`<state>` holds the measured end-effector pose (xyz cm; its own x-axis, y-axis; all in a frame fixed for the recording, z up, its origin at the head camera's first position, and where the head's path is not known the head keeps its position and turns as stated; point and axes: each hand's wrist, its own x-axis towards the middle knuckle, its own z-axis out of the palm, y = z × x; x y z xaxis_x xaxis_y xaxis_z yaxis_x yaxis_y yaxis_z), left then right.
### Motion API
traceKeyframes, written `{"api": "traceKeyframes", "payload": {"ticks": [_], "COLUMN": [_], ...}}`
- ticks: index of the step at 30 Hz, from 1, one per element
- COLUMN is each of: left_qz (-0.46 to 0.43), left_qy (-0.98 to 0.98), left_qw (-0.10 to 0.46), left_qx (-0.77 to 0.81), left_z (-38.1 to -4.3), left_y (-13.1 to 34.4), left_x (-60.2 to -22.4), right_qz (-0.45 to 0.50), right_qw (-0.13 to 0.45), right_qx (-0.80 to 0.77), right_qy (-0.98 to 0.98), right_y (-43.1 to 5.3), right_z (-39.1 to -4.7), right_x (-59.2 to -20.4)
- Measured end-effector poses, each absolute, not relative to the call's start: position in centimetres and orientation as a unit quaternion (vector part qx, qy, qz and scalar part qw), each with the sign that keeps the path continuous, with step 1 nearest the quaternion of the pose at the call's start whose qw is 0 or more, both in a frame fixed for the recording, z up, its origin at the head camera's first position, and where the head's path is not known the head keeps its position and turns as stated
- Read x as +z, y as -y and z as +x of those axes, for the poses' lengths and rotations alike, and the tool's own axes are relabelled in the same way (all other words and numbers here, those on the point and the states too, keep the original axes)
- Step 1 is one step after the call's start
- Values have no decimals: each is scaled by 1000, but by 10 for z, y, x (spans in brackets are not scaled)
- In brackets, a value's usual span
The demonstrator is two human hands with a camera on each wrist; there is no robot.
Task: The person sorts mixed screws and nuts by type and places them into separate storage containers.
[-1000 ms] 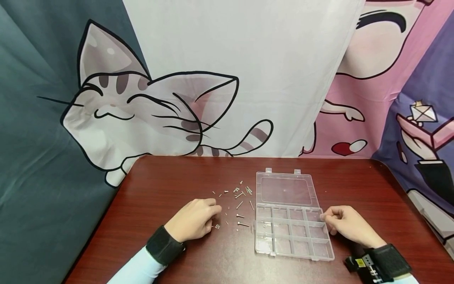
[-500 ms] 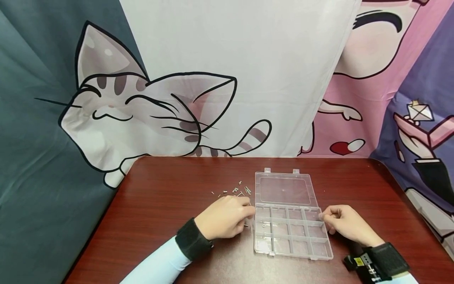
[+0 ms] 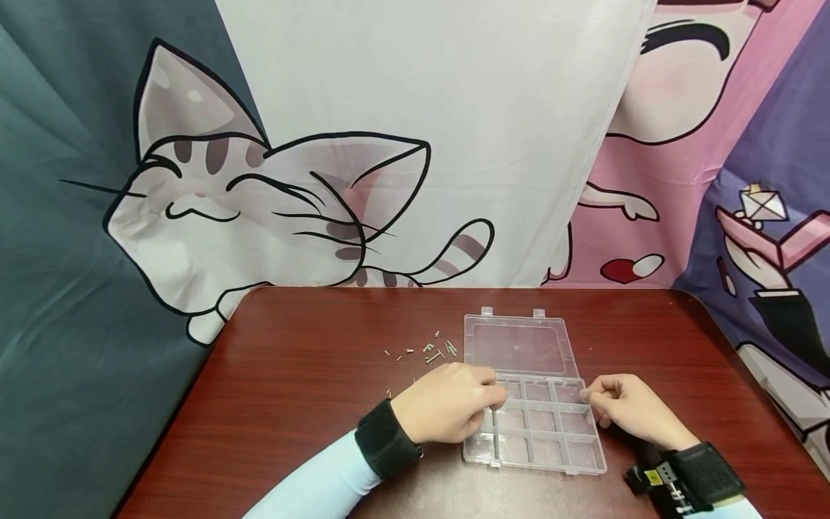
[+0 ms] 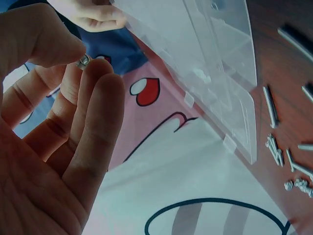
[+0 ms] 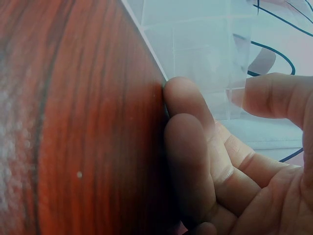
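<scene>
My left hand [image 3: 449,401] is over the left columns of a clear plastic compartment box [image 3: 545,441], hiding part of them. Between its thumb and fingertips it pinches a small metal nut [image 4: 84,61], seen in the left wrist view. My right hand [image 3: 638,409] holds the box's right edge, thumb on the inner side and fingers against the outer wall, as the right wrist view shows. The box's lid [image 3: 516,344] lies folded back, away from me. Another small round metal piece [image 4: 214,6] shows inside the box in the left wrist view.
Several loose screws [image 3: 434,357] and small hardware lie on the brown wooden table [image 3: 292,360], left of the lid; some are hidden behind my left hand. A patterned cloth [image 3: 454,180] hangs behind the table's far edge.
My left hand has moved right from the scattered hardware, past the screws, to over the left side of the box, and now shows a nut in its pinch. My right hand stays at the box's edge.
</scene>
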<state>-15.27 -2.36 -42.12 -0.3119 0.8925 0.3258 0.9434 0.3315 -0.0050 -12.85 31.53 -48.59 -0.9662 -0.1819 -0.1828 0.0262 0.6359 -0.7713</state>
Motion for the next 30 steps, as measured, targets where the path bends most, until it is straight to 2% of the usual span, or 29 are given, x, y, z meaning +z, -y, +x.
{"api": "traceKeyframes", "payload": {"ticks": [11,20,30], "left_qz": [-570,-506,-464], "left_qy": [803,860,883], "left_qw": [139,21,41], "left_qx": [-100,-59,-65], "left_z": [-151,-141,-148], "left_y": [20,33,72], "left_x": [-422,-426,-428], "right_qz": [-39,-35,-27], "right_qw": [116,122,125], "right_qx": [-425,-420,-405], "right_qy": [-897,-899,-905], "right_y": [-313,-313,-313], "right_z": [-128,-128,-128], "right_x": [-484,-484,-485]}}
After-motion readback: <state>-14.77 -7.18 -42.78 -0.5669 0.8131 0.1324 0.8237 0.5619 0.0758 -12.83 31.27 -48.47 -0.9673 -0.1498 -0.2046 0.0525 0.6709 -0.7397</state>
